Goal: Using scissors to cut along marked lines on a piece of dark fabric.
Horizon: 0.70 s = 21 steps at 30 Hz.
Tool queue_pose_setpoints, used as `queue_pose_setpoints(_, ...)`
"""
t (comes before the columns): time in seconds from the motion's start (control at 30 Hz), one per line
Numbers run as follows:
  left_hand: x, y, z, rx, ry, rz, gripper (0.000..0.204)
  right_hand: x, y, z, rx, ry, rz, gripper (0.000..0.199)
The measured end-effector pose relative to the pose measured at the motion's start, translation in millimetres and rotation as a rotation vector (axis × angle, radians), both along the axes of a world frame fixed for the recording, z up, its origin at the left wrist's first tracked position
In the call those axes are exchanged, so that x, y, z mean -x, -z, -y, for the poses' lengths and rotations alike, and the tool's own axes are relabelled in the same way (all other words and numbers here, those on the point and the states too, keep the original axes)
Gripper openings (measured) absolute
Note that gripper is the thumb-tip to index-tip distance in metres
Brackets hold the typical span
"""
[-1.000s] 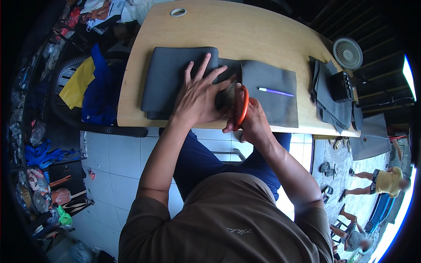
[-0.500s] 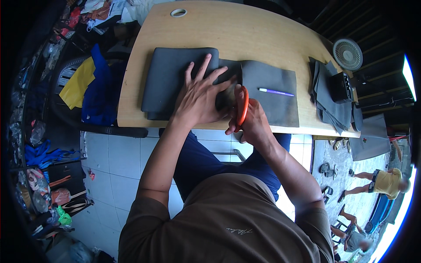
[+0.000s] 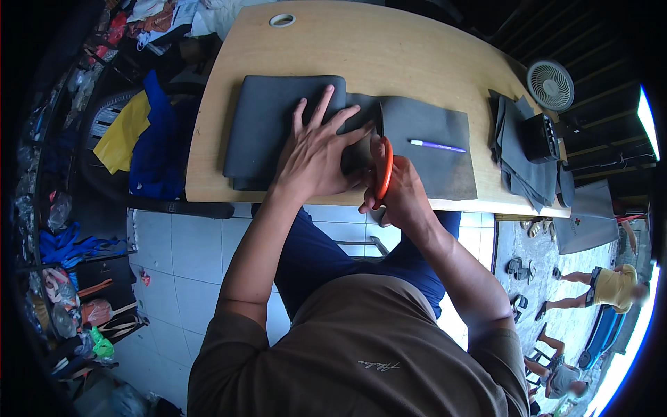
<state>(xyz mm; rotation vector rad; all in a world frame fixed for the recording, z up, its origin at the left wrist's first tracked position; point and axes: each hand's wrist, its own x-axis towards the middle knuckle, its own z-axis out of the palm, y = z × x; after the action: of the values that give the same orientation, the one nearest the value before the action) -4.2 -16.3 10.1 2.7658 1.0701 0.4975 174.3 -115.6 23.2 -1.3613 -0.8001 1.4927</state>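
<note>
A folded stack of dark grey cloth (image 3: 267,118) lies near the table's front edge. My left hand (image 3: 316,153) rests on it with fingers spread, its thumb side close to the scissors. In my right hand (image 3: 403,194) are scissors (image 3: 385,174) with orange handles, their blades pointing away from me along the cloth. To the right of the blades a flat grey piece of cloth (image 3: 434,167) spreads out, with a purple and white pen (image 3: 438,146) on top. My fingers partly hide where the blades meet the cloth.
A roll of tape (image 3: 283,21) sits on the table's far left. On the right are grey cloth pieces (image 3: 513,153), a black holder (image 3: 540,139) and a round fan (image 3: 551,85). Yellow cloth (image 3: 121,135) and blue cloth (image 3: 156,149) hang left of the table. Two people are farther right.
The flat cloth piece on the right has shifted very slightly, and the scissors' dark blade shows more plainly beside it. My left hand stays in place.
</note>
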Motion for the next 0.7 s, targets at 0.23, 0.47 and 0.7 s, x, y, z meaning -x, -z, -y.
queue_pose_setpoints(0.23,-1,2,0,-0.022,0.011,0.043,0.083,-5,19,4,-0.139,-0.052,0.212,0.076)
queue_pose_setpoints(0.47,1,2,-1,-0.014,0.013,0.028,0.083,-1,-3,-3,0.021,0.021,0.097,0.074)
queue_pose_setpoints(0.7,1,4,-1,-0.001,0.015,0.043,0.083,1,-5,-7,-0.026,0.019,0.023,0.072)
